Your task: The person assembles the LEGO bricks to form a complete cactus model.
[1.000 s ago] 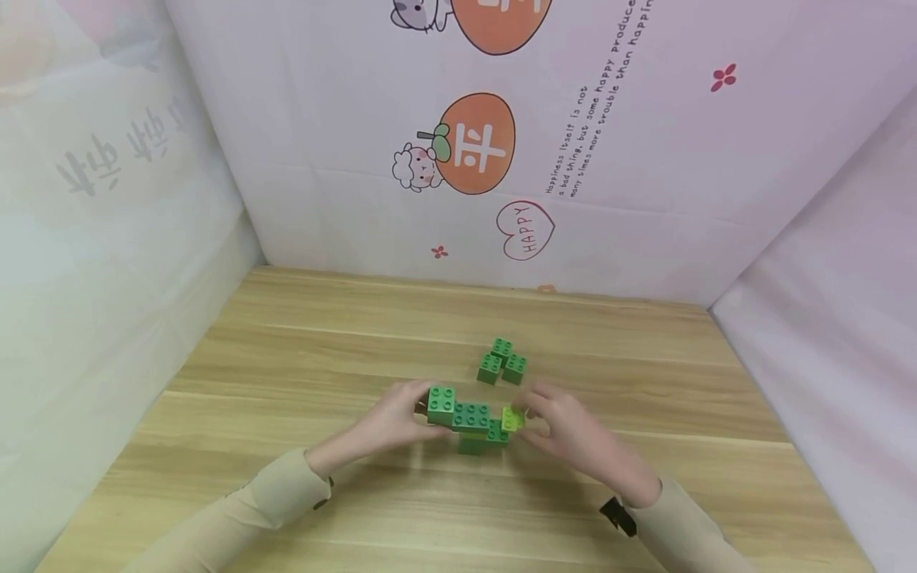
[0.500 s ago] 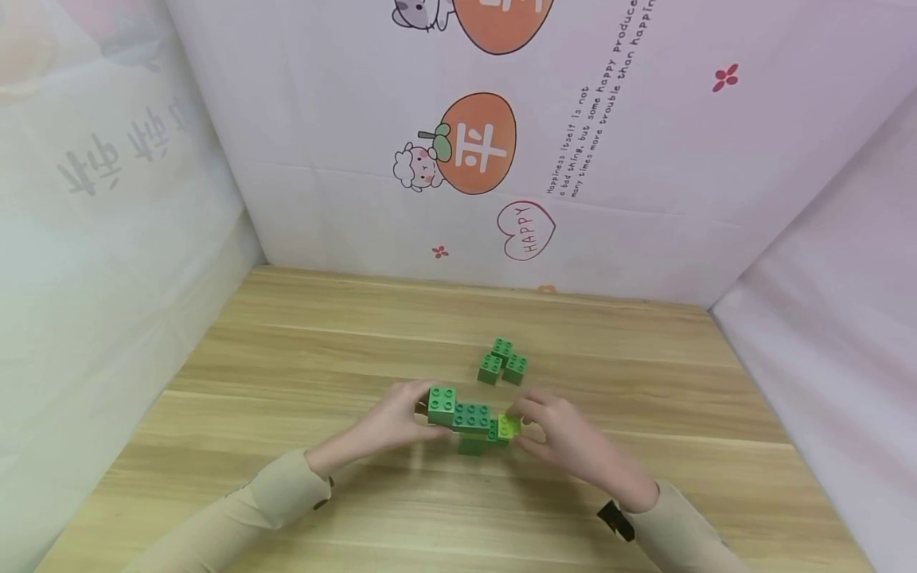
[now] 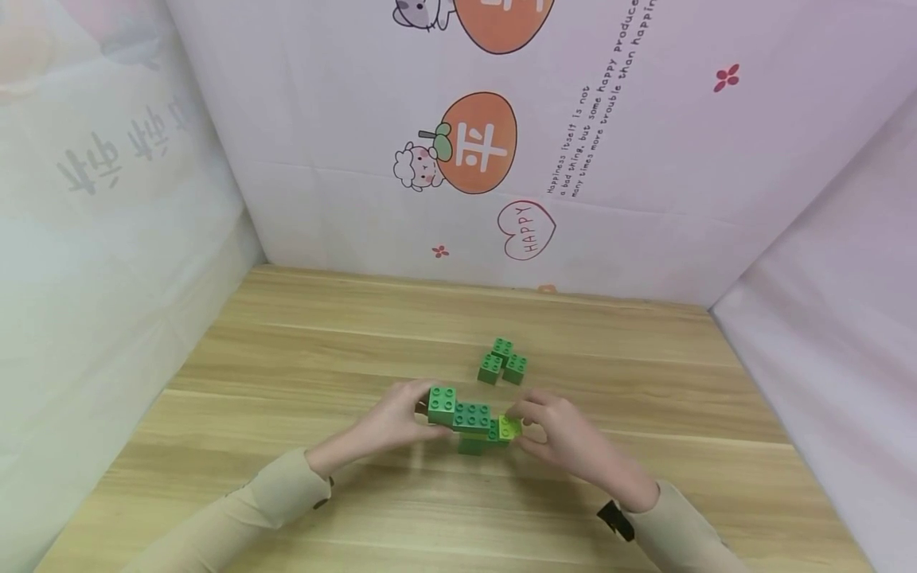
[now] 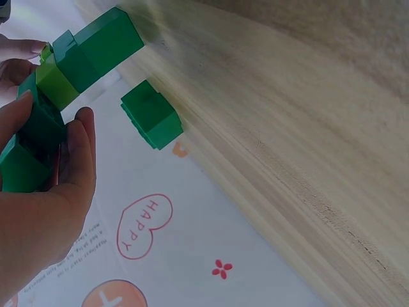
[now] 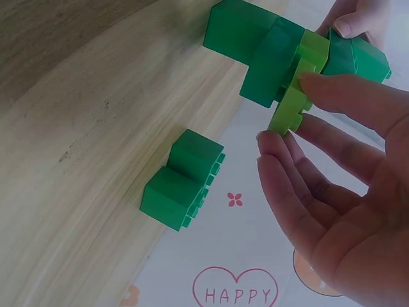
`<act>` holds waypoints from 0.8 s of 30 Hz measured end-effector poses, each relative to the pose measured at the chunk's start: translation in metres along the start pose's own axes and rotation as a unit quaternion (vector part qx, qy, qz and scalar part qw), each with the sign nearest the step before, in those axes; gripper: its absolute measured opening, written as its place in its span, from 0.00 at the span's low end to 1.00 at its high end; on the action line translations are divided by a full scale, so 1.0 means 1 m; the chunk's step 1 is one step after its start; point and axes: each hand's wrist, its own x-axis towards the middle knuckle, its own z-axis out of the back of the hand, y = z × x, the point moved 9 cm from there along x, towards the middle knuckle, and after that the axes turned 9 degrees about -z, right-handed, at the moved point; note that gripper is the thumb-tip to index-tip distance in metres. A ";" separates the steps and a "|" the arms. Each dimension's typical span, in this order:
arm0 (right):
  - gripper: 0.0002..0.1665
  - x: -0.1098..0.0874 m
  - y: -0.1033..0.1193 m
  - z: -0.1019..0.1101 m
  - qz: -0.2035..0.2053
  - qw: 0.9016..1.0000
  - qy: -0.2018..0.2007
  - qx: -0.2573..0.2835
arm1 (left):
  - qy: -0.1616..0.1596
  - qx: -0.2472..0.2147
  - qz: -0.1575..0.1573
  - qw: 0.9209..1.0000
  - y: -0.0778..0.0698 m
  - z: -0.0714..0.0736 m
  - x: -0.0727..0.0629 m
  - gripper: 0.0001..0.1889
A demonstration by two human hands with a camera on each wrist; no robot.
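So there's a little brick build [image 3: 470,418] right between the two hands, mostly green, with a four-stud green brick [image 3: 441,401] at the left-hand end and a six-stud one next to it. A second lime piece [image 4: 56,86] sits in the middle of the build. The left hand [image 3: 397,412] grips that four-stud end, thumb on the near side and fingers round the far side. Over on the other end, the right hand [image 3: 562,427] pinches a lime-green brick [image 3: 509,428] between thumb and fingertips, right up against a dark-green brick [image 5: 259,86] of the build (no idea if it's fully pressed on, the fingers cover too much). Can't tell whether the bottom of the build touches the table either.

Just beyond the right fingertips, three loose four-stud green bricks [image 3: 490,369] are bunched together, studs up. It's all on a wood-grain tabletop [image 3: 322,342] that spreads out around both hands. Both wrists come out of beige sleeves [image 3: 279,493], and there's a black strap [image 3: 616,520] by the right cuff. Well past the hands hangs a white printed cloth [image 3: 630,255] with a red "HAPPY" heart [image 3: 526,231].
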 end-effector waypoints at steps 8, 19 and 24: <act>0.17 0.000 -0.002 -0.001 -0.005 1.000 0.002 0.002 | 0.011 -0.017 0.034 0.999 0.007 -0.002 -0.001 0.28; 0.18 -0.001 -0.004 -0.003 -0.001 1.000 -0.002 0.016 | 0.011 -0.061 0.069 0.996 0.022 -0.010 0.001 0.25; 0.18 -0.001 -0.005 -0.003 -0.001 1.000 -0.005 0.020 | 0.017 -0.096 0.056 0.994 0.028 -0.018 0.002 0.27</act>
